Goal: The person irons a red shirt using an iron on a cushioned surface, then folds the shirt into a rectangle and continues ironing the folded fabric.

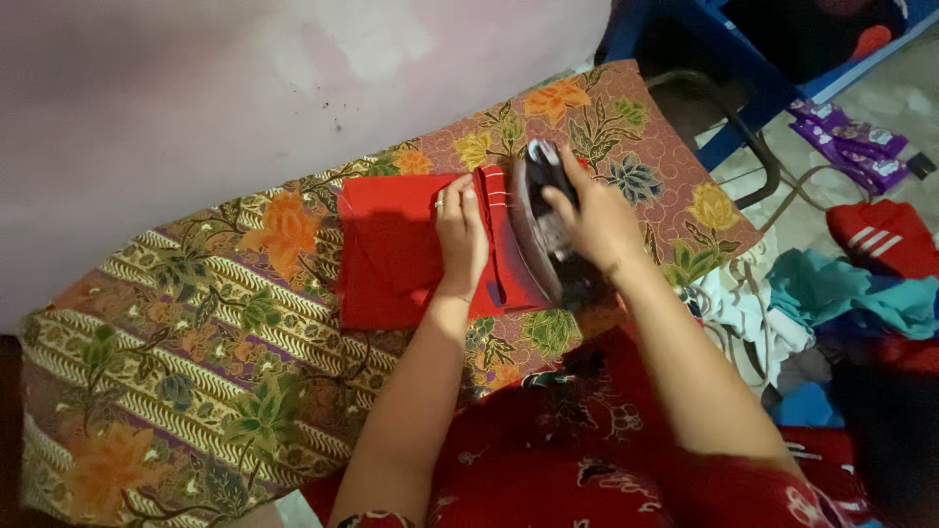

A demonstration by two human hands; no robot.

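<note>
1. Red patterned clothing [548, 479] fills the bottom edge, cut off.
2. Left hand [462, 235] lies flat, open, on the red cloth [391, 254].
3. Right hand [597, 220] is closed around the iron [543, 210], hiding its handle, at the cloth's right edge.
4. Batik cover [196, 342] lies under the cloth.

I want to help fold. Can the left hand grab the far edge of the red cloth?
Probably yes. The left hand already lies flat on the red cloth, and nothing lies between it and that edge; the iron is on the other side.
</note>
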